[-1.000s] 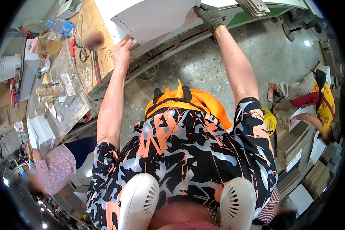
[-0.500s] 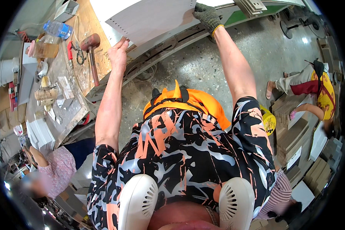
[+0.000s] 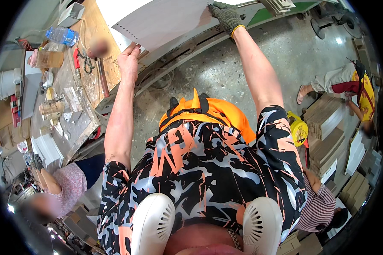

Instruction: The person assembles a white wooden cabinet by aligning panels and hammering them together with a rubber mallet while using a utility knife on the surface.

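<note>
A thin white panel (image 3: 166, 25) with a row of small dark holes along its left end extends past the upper edge of view. My bare left hand (image 3: 128, 61) is closed on its near left corner, thumb and fingers pinching the edge. At the near right corner, my right hand (image 3: 226, 17) wears a dark grey knitted glove with a yellow cuff. Its fingers are closed over the panel's edge. Left of my left hand, a mallet (image 3: 101, 70) with a reddish-brown handle lies on the wooden bench top (image 3: 89, 25).
Red-handled pliers (image 3: 77, 58), a water bottle (image 3: 63, 36) and a jar of amber liquid (image 3: 49, 59) stand or lie on the left bench. Stacked boards (image 3: 325, 110) and a yellow round object (image 3: 298, 131) are at right. Co-workers are at both sides; a fan (image 3: 347, 21) stands far right.
My right hand and the panel have shifted slightly left and away from me. Both hands keep their grip. The co-workers at the right have changed posture.
</note>
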`<state>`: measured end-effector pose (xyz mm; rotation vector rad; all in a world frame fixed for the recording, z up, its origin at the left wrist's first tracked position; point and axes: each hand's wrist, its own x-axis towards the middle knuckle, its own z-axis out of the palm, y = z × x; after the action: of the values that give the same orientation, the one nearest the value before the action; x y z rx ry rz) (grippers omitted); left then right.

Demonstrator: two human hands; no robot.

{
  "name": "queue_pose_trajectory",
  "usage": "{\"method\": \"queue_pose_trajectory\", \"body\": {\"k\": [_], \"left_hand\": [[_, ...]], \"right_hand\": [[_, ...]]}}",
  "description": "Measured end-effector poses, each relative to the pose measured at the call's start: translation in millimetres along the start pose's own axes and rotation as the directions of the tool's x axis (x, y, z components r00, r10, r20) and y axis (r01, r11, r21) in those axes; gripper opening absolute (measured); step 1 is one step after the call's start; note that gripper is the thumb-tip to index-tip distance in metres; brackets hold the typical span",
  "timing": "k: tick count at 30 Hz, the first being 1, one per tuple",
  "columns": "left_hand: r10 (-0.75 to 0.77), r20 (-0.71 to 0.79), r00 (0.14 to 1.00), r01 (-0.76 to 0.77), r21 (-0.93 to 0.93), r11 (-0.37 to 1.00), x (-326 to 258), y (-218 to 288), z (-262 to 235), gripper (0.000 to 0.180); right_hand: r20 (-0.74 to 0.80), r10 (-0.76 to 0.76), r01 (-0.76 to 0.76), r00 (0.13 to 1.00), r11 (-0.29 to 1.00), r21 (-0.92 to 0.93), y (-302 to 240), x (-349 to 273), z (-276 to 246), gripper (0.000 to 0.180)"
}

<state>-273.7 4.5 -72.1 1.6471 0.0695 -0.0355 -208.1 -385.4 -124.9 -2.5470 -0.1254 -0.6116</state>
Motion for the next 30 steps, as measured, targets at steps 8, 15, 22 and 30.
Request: {"method": "queue_pose_trajectory", "body": {"k": [8, 15, 22, 30], "left_hand": [[0.052, -0.061, 0.997, -0.045, 0.117, 0.992, 0.6, -2.3, 0.0, 0.030], [0.122, -0.111, 0.986, -0.091, 0.255, 0.963, -2.9, -1.4, 8.7, 0.025], [0.075, -0.083, 0.994, -0.040, 0.362, 0.931, -14.8, 23.9, 18.8, 0.032], [-0.028, 0.064, 0.998, 0.032, -0.068, 0.997, -16.7, 1.7, 5.5, 0.058]], "right_hand": [[0.111, 0.140, -0.168, 0.984, 0.941, 0.295, -18.1, -5.9, -18.4, 0.041], [0.119, 0.204, -0.234, 0.972, 0.898, 0.373, -18.8, -4.6, -22.6, 0.043], [0.172, 0.295, -0.341, 0.940, 0.832, 0.437, -22.3, -4.3, -26.3, 0.041], [0.252, 0.344, -0.426, 0.905, 0.716, 0.553, -48.6, -12.8, -52.4, 0.043]]}}
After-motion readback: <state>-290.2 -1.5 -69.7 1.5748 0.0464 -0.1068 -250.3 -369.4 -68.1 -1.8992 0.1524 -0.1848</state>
